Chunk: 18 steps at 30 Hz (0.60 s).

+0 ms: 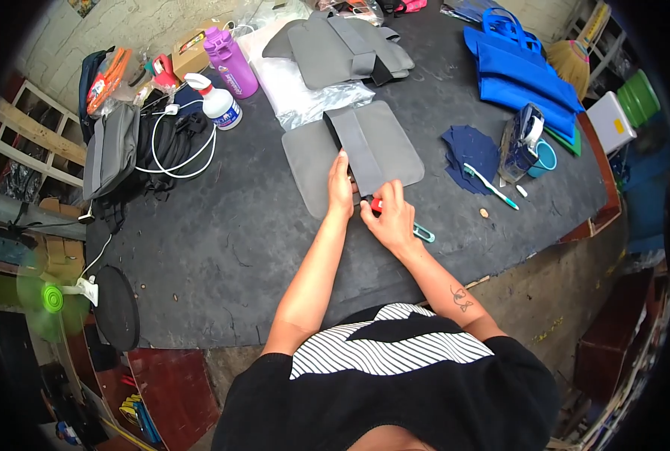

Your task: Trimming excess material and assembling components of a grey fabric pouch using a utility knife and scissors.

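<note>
A grey fabric panel (399, 143) with a wide grey strap (359, 150) across its middle lies on the dark table in front of me. My left hand (340, 189) grips the strap's near end from the left side, fingers straight and close together; the thumb is partly hidden. Against the same end, my right hand (392, 218) is closed round a small red lighter (377, 204), its dark tip by the strap edge. A teal loop handle (423, 233), perhaps of thread snips, sticks out below that palm; the rest of it is covered.
More grey panels (335, 56) lie beyond on plastic sheeting. Leftward stand a spray bottle (220, 105), a purple bottle (231, 64) and a grey bag (113, 150) with white cable. At right are navy cloth (470, 154), a toothbrush (493, 186) and blue bags (526, 79).
</note>
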Each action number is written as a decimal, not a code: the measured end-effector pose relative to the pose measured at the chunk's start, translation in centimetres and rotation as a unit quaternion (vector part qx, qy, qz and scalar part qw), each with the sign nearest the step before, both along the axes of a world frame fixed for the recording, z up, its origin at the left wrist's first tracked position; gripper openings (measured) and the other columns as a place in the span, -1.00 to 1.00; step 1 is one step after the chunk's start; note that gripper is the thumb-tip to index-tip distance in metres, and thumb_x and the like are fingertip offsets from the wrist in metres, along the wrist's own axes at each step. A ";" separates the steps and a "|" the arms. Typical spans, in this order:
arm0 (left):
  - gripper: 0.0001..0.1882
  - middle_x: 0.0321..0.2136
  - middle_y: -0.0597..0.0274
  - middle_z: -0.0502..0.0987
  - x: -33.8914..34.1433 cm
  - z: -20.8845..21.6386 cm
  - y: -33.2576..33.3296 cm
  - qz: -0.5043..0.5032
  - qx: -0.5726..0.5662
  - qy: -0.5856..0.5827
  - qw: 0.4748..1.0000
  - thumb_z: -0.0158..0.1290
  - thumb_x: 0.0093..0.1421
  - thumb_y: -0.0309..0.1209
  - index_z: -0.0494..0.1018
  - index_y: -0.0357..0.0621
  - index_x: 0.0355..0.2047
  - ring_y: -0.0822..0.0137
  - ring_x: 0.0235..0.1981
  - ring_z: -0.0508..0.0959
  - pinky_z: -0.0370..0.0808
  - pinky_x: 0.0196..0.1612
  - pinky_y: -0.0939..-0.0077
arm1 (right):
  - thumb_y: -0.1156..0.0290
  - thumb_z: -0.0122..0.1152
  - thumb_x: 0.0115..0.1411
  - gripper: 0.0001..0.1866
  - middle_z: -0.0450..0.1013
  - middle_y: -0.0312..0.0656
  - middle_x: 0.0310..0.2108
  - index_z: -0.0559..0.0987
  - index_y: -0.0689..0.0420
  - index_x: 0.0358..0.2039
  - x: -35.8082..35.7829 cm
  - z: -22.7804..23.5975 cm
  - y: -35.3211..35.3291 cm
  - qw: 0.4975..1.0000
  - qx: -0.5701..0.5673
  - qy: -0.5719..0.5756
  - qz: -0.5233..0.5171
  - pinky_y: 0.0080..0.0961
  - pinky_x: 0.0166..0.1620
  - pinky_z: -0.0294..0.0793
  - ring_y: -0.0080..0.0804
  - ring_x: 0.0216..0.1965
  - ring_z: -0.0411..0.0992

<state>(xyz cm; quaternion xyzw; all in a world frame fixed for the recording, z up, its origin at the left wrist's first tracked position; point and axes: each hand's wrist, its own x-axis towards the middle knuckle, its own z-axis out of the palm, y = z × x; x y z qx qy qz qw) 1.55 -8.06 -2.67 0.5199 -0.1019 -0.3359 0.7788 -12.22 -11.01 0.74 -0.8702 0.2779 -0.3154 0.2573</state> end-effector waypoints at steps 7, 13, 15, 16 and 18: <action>-0.50 -0.26 0.17 0.54 1.7 2.9 0.3 -0.087 -0.004 0.024 0.996 -0.14 0.32 -0.05 0.42 -0.31 -0.09 0.42 -0.35 0.53 0.48 -0.36 0.55 | 0.29 0.35 0.05 -0.44 0.42 -0.10 -0.17 0.39 0.20 0.03 2.4 -0.6 -7.6 0.940 0.305 -0.152 0.023 -0.46 -0.19 0.46 -0.44 -0.22 0.45; -0.54 -0.26 0.09 0.53 2.2 4.7 -0.4 -0.078 0.006 0.031 0.996 -0.11 0.31 -0.08 0.42 -0.31 -0.14 0.31 -0.26 0.53 0.48 -0.21 0.39 | 0.58 0.22 0.12 -0.41 0.50 -0.23 -0.32 0.29 0.20 0.18 3.9 0.0 -8.8 0.895 0.377 -0.130 0.199 -0.66 -0.18 0.43 -0.63 -0.29 0.44; -0.56 -0.26 0.09 0.53 3.1 4.3 -0.1 -0.085 -0.002 0.060 0.995 -0.11 0.32 -0.10 0.43 -0.30 -0.15 0.29 -0.26 0.54 0.49 -0.21 0.39 | 0.59 0.20 0.13 -0.40 0.51 -0.22 -0.31 0.27 0.20 0.20 3.9 0.4 -8.3 0.886 0.399 -0.122 0.200 -0.66 -0.20 0.44 -0.64 -0.32 0.44; -0.56 -0.26 0.09 0.53 3.2 4.0 -0.1 -0.084 -0.003 0.059 0.995 -0.11 0.32 -0.10 0.43 -0.30 -0.15 0.29 -0.26 0.54 0.49 -0.21 0.39 | 0.60 0.19 0.14 -0.41 0.52 -0.22 -0.31 0.27 0.20 0.20 4.0 0.3 -7.9 0.886 0.400 -0.129 0.197 -0.66 -0.21 0.44 -0.64 -0.32 0.44; -0.61 -0.25 0.11 0.51 2.5 4.7 -0.5 -0.078 0.005 0.052 0.996 -0.09 0.31 -0.10 0.41 -0.24 -0.22 0.30 -0.25 0.53 0.49 -0.16 0.37 | 0.56 0.22 0.12 -0.41 0.50 -0.28 -0.45 0.30 0.21 0.18 3.9 0.3 -7.3 0.886 0.397 -0.172 0.166 -0.68 -0.34 0.39 -0.69 -0.45 0.40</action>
